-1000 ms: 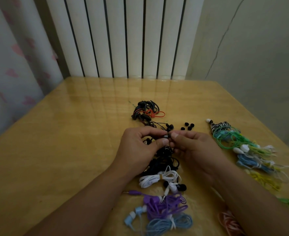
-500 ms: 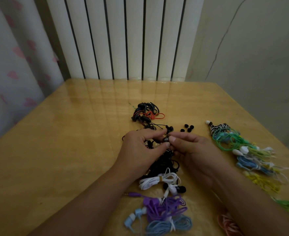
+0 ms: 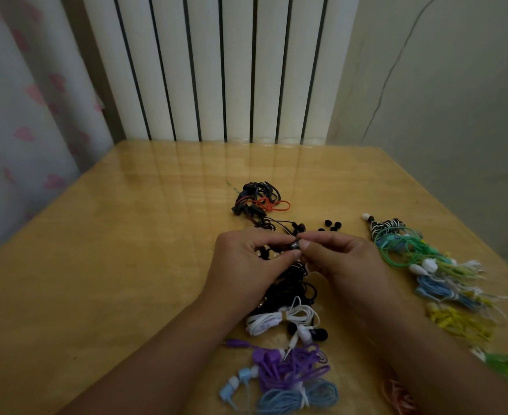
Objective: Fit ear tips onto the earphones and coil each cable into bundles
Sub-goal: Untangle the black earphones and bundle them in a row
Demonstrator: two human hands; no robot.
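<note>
Above the wooden table (image 3: 112,265), my left hand (image 3: 246,265) and my right hand (image 3: 339,259) meet fingertip to fingertip. Between them they pinch a small dark earbud (image 3: 294,244). Whether an ear tip sits on it I cannot tell. Its black cable (image 3: 291,286) hangs down into a loose black tangle under my hands. Several loose black ear tips (image 3: 332,227) lie just beyond my right hand.
A black and red cable bundle (image 3: 257,202) lies farther back. White (image 3: 279,320), purple (image 3: 288,366) and light blue (image 3: 297,398) bundles lie near me. A row of striped, green, blue and yellow earphones (image 3: 426,274) runs along the right. A radiator (image 3: 217,67) stands behind the table.
My hands stay together on the earbud with only small finger shifts. The view has tilted slightly, so everything sits a little lower in frame.
</note>
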